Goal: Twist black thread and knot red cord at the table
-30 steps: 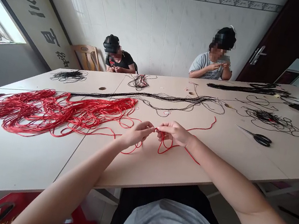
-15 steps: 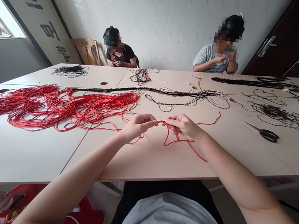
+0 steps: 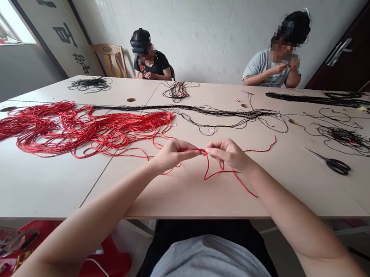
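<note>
My left hand (image 3: 173, 154) and my right hand (image 3: 228, 154) face each other above the table, and each pinches a thin red cord (image 3: 200, 151) between thumb and fingers. Below my right hand, the cord hangs in a loose loop (image 3: 216, 174) and trails across the tabletop. Just left of my left hand lies a large tangled mass of red cords (image 3: 77, 131), with some strands reaching towards that hand. Long bundles of black cord (image 3: 189, 110) lie farther away, beyond my hands.
Black scissors (image 3: 335, 165) lie to the right on the pale table (image 3: 36, 190). Black cord tangles lie farther along it. Two seated people (image 3: 148, 60) (image 3: 278, 59) work at the far side. Red and printed bags (image 3: 105, 261) lie below the near edge.
The view has swung, shifting the table up and to the right in the picture. My hands still pinch the red cord, and the loop below my right hand has changed shape.
</note>
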A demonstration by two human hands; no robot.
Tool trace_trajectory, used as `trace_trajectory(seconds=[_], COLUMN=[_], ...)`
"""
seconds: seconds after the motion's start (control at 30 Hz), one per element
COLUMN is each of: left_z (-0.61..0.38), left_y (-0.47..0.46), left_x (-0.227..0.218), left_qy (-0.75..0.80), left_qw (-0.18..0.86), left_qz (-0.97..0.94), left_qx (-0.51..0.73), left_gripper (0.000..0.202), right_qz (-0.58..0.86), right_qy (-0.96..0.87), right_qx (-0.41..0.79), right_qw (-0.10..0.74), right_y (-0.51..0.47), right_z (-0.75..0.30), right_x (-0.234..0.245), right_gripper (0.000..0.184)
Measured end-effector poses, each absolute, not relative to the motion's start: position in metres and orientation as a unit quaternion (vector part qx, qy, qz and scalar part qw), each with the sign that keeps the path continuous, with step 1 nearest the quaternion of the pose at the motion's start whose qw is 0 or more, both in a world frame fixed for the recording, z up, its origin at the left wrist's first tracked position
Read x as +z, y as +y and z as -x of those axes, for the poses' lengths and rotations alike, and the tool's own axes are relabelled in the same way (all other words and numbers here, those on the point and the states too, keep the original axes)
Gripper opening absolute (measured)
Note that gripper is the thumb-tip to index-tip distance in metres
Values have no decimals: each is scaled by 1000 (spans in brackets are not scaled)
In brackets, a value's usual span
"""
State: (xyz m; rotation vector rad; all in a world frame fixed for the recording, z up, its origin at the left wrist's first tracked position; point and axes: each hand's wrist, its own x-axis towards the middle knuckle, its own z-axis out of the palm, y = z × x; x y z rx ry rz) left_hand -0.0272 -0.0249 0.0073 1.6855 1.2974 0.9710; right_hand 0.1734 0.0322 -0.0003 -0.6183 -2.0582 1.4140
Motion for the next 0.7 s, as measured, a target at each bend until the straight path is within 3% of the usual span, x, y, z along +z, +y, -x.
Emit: trace_trajectory(seconds=[0.47, 0.7], left_z=[24, 23], left_y=[-24, -22], left_x=[2, -3], left_qy=[495, 474], left_qw=[249, 301], left_qz=[-760, -764], left_qx=[340, 318], left_gripper=[22, 20], right_qz=[258, 233], right_qy=[-803, -824], right_qx=[461, 457], right_qw=[276, 239], right_y=[30, 30], right_z=[-165, -164], right_x=[-7, -13], right_gripper=[20, 25])
